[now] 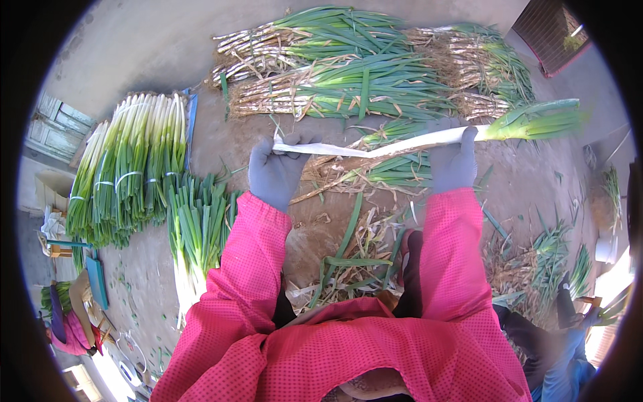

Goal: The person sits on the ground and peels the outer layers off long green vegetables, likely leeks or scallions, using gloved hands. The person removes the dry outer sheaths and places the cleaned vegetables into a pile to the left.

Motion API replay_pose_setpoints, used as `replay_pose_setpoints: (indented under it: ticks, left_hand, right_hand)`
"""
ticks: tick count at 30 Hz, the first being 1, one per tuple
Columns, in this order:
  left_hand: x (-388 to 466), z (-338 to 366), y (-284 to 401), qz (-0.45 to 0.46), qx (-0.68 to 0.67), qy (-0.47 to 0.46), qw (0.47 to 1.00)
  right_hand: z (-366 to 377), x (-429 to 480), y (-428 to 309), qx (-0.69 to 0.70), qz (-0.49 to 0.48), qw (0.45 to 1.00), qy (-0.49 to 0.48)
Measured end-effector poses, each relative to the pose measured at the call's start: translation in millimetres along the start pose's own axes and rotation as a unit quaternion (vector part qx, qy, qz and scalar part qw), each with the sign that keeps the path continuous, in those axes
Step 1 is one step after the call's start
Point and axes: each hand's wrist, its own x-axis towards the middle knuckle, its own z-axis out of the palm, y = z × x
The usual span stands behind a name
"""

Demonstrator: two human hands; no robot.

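Both my hands wear grey work gloves. Across my right hand (453, 163) lies a long green onion (414, 145), gripped around its white shank, its cut green leaves (537, 123) pointing right and slightly blurred. My left hand (276, 173) pinches a pale strip of outer skin (321, 149), stretched out from the shank's left part and still joined to it. Brown, dirty skin shows along the shank's underside. Beneath the onion, more untrimmed green onions (397, 173) with dry roots lie on the floor. Peeled skins and leaf scraps (361, 251) are heaped between my feet.
Untrimmed onion bundles (346, 85) lie at the back. Cleaned, tied onion bundles (143, 161) lean at left; loose cleaned onions (198, 236) lie by my left sleeve. Another person (557, 346) sits at right beside more onions (537, 266); a second person (73, 326) is far left.
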Motion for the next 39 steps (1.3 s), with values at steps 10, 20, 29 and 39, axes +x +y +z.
replay_pose_setpoints:
  ticks: [10, 20, 29, 39]
  left_hand:
    - [7.2, -25.6, 99.2, 0.140, 0.002, 0.093, 0.986]
    - [-2.5, -13.1, 52.9, -0.085, 0.384, -0.083, 0.916]
    - [-8.9, 4.7, 1.7, 0.068, 0.749, -0.155, 0.641]
    - [-43.3, 24.1, -51.3, -0.066, 0.627, -0.173, 0.757]
  right_hand:
    - [-21.5, 18.9, -68.5, 0.024, -0.109, 0.990, 0.087]
    - [-7.2, 9.4, -70.7, -0.014, -0.095, 0.990, 0.103]
    - [36.3, -31.7, 8.0, -0.098, 0.078, 0.991, 0.040]
    - [39.8, -52.8, 37.9, -0.045, 0.141, 0.988, -0.032]
